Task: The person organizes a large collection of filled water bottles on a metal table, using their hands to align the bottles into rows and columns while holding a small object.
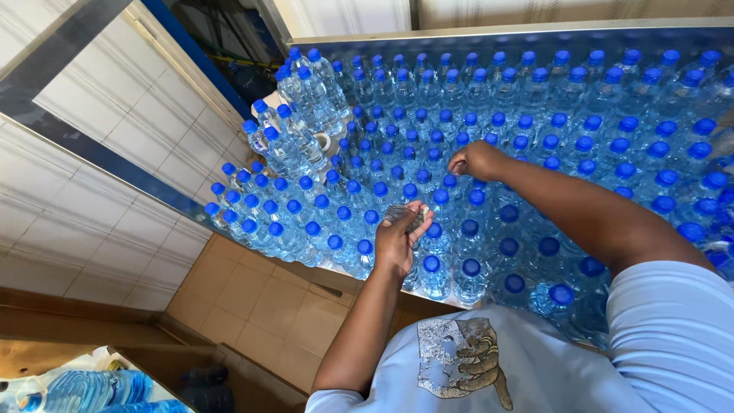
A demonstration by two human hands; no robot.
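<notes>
Many clear water bottles with blue caps (535, 138) stand packed together on a metal-edged table (505, 30). My left hand (399, 241) hovers over the near rows and holds a small stack of thin clear sleeves (403, 213) between fingers and thumb. My right hand (474, 160) reaches further in, its fingertips pinched at the blue cap of one bottle (453, 180) in the middle rows. Whether something small sits between those fingertips cannot be made out.
A white tiled wall (115, 153) with a grey band runs along the left. Tan floor tiles (252, 306) show below the table edge. More bottles in plastic wrap (92, 390) lie at the bottom left. Several bottles at the table's left end stand higher.
</notes>
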